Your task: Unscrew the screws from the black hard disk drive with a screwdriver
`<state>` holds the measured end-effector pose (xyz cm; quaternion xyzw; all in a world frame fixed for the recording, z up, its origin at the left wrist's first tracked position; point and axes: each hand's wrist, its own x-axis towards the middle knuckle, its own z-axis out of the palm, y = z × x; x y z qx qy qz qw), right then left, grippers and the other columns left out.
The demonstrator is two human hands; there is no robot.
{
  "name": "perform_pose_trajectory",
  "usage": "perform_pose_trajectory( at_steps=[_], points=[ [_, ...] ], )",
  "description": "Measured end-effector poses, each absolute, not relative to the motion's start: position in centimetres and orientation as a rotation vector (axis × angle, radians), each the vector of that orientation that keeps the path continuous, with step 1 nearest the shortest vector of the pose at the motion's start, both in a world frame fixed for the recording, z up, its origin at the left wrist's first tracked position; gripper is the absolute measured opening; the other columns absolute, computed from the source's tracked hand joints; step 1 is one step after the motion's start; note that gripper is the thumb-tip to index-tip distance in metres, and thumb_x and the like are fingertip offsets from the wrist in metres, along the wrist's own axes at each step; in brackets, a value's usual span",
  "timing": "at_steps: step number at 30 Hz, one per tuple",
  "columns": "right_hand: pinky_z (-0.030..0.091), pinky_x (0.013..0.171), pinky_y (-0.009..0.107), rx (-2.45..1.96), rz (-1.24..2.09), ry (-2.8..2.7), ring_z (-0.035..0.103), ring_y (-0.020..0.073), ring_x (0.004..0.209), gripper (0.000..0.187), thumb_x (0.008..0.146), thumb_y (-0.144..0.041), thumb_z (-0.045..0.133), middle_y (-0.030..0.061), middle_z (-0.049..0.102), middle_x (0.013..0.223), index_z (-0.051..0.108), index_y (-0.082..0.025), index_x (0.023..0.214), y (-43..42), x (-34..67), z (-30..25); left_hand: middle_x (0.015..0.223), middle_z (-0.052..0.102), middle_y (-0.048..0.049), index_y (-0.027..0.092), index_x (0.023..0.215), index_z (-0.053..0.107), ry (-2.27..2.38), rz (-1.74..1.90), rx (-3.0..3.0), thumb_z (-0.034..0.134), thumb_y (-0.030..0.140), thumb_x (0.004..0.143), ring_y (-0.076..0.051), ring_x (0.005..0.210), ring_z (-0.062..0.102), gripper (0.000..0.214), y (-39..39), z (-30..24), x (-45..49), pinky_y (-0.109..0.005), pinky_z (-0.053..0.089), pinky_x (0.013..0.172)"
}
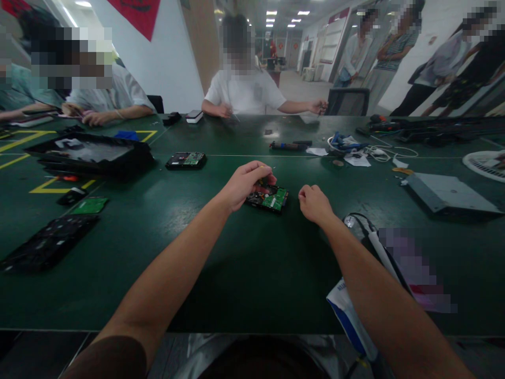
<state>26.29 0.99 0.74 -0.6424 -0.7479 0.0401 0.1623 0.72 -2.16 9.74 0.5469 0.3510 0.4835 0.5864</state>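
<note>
A hard drive (275,200) lies on the green table with its green circuit board facing up. My left hand (248,185) is over its left side, thumb and fingers pinched together above the board. Something small and yellowish shows under the fingertips, too small to name. Just right of the drive, apart from it, my right hand (315,204) rests near the tabletop with fingers curled in. Whatever those fingers may hold is hidden. A second hard drive (186,160) lies farther back to the left.
Left stand a black tray (90,152), a loose green circuit board (90,205) and a black casing (49,242). Right are a grey metal box (453,192), a cable bundle (347,142) and a bag (347,310). A screwdriver-like tool (288,146) lies beyond. People sit across.
</note>
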Motion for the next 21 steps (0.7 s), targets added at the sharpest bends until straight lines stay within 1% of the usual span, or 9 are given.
perform_pose_trajectory(
  at_steps=[3,6,9,12,15,18,21],
  points=[
    [0.047,0.081,0.036,-1.769,0.100,-2.067,0.063,0.0248,0.094,0.018,0.100,-0.024,0.048,0.0122,0.068,0.105,0.064,-0.017,0.106,0.9,26.1,1.2,0.093,0.072,-0.0083,0.018,0.091,0.065,0.831,1.115,1.279,0.068,0.034,0.089,-0.019,0.089,0.069,0.017,-2.3,9.9,0.7,-0.031,0.056,0.072],
    [0.047,0.082,0.034,-1.601,0.148,-2.151,0.064,0.0231,0.091,0.016,0.100,-0.023,0.051,0.0091,0.071,0.100,0.066,-0.019,0.104,0.4,25.4,1.7,0.093,0.072,-0.0085,0.017,0.089,0.066,0.826,1.103,1.291,0.068,0.035,0.089,-0.019,0.090,0.068,0.018,-2.4,10.0,0.7,-0.031,0.055,0.073],
    [0.047,0.083,0.032,-1.416,0.188,-2.257,0.063,0.0208,0.092,0.019,0.099,-0.023,0.052,0.0070,0.071,0.104,0.068,-0.021,0.110,-0.3,24.6,2.0,0.094,0.072,-0.0084,0.016,0.089,0.068,0.807,1.089,1.313,0.070,0.037,0.088,-0.019,0.090,0.068,0.021,-2.5,10.0,0.7,-0.030,0.055,0.074],
    [0.047,0.090,0.033,-1.302,0.196,-2.342,0.064,0.0210,0.098,0.025,0.100,-0.023,0.052,0.0076,0.071,0.108,0.071,-0.021,0.115,-0.6,24.1,2.0,0.095,0.072,-0.0082,0.016,0.091,0.071,0.799,1.080,1.314,0.070,0.041,0.088,-0.019,0.091,0.067,0.025,-2.4,9.9,0.7,-0.030,0.054,0.073],
    [0.047,0.094,0.033,-1.285,0.215,-2.390,0.064,0.0208,0.101,0.028,0.100,-0.024,0.052,0.0075,0.072,0.109,0.073,-0.021,0.118,-0.5,24.2,1.7,0.098,0.072,-0.0084,0.017,0.092,0.074,0.820,1.105,1.348,0.070,0.043,0.088,-0.020,0.094,0.065,0.027,-2.3,9.9,0.6,-0.029,0.052,0.071],
    [0.048,0.094,0.034,-1.305,0.221,-2.394,0.065,0.0204,0.100,0.029,0.100,-0.024,0.052,0.0065,0.073,0.110,0.073,-0.022,0.120,-0.4,24.3,1.6,0.107,0.073,-0.0087,0.019,0.091,0.078,0.903,1.135,1.438,0.070,0.043,0.087,-0.020,0.100,0.063,0.026,-2.3,10.2,0.4,-0.027,0.049,0.069],
    [0.048,0.095,0.035,-1.316,0.236,-2.388,0.066,0.0212,0.102,0.028,0.100,-0.025,0.053,0.0062,0.074,0.113,0.073,-0.023,0.120,-0.5,24.2,1.6,0.111,0.073,-0.0086,0.020,0.093,0.080,0.932,1.079,1.492,0.069,0.045,0.087,-0.021,0.099,0.062,0.028,-2.5,10.5,0.3,-0.028,0.048,0.067]
  ],
)
